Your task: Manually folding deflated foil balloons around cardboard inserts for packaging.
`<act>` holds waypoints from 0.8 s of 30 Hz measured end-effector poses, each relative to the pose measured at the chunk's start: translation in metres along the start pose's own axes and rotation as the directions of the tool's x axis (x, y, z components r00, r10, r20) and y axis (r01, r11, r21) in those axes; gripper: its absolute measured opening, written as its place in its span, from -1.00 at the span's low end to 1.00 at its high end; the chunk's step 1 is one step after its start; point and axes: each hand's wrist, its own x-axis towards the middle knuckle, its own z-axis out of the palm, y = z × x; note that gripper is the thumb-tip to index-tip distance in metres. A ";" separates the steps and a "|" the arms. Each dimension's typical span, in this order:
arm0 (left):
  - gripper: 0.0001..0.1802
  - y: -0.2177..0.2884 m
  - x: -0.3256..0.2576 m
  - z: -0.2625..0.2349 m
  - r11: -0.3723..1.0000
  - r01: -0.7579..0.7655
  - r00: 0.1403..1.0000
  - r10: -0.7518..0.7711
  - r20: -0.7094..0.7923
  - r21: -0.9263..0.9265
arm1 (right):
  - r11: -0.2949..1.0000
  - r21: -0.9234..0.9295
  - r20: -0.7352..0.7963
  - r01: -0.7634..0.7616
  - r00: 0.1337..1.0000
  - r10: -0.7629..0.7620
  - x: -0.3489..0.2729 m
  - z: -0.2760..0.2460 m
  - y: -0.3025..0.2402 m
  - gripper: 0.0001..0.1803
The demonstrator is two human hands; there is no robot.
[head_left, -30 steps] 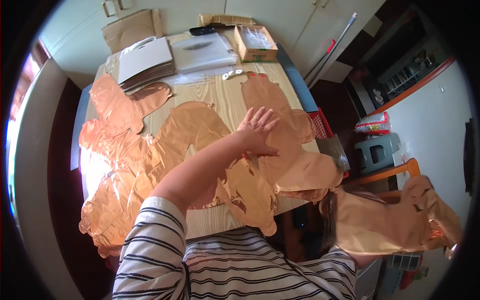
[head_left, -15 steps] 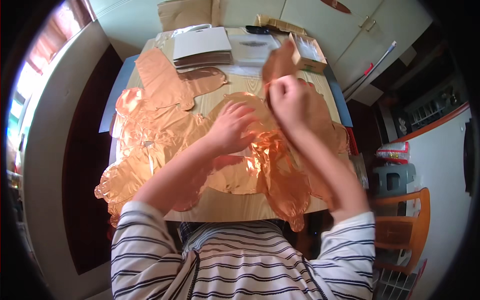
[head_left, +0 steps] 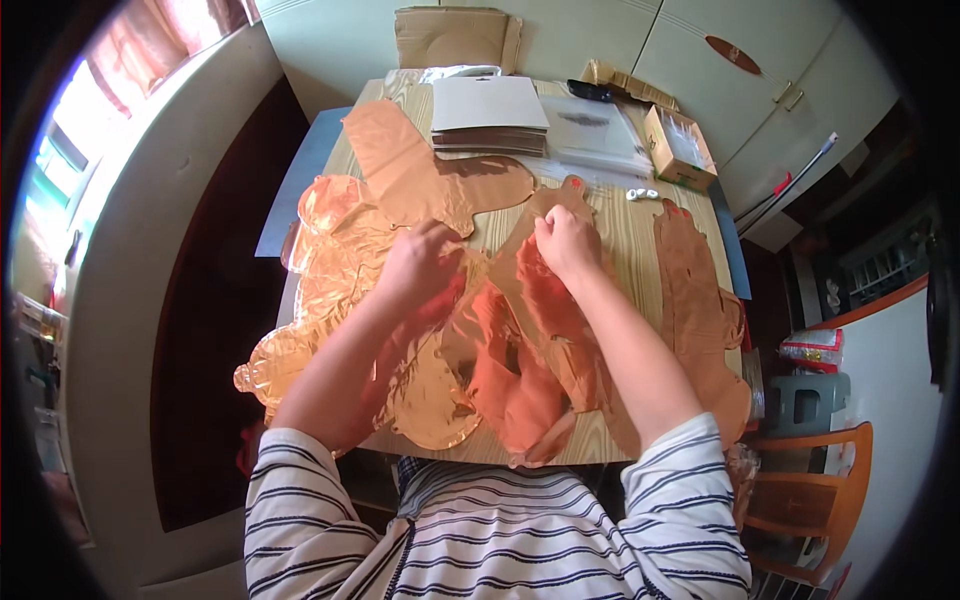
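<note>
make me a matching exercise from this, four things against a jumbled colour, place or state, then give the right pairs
1. foil
2. stack
3. chair
4. box

A. orange-brown, right of the table
B. open, right of the stack
C. white-topped
D. copper-coloured, gripped by the right hand

Pairs: 1-D, 2-C, 3-A, 4-B

A wooden chair (head_left: pixel 848 490) stands near a grey plastic stool (head_left: pixel 786 400).
</note>
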 end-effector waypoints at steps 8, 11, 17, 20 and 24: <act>-0.73 -0.051 0.045 0.014 0.889 -0.416 0.907 0.391 0.156 0.191 | 0.912 -0.065 0.077 0.405 0.913 -0.401 -0.052 -0.012 0.058 -0.39; -0.78 -0.050 0.046 0.013 0.898 -0.421 0.905 0.408 0.118 0.128 | 0.907 -0.005 0.131 0.421 0.900 -0.416 -0.056 -0.016 0.070 -0.38; -0.83 -0.044 0.070 0.003 0.998 0.021 0.973 -0.006 0.229 -0.066 | 0.898 0.048 0.188 0.437 0.879 -0.438 -0.059 -0.026 0.071 -0.40; -0.81 -0.050 0.078 -0.006 0.968 0.179 0.935 -0.112 0.336 -0.178 | 0.882 0.096 0.140 0.460 0.871 -0.470 -0.058 -0.029 0.067 -0.48; -0.78 -0.073 0.077 0.001 0.975 0.100 0.963 -0.044 0.267 -0.198 | 0.866 0.160 0.024 0.474 0.875 -0.484 -0.039 -0.030 0.039 -0.68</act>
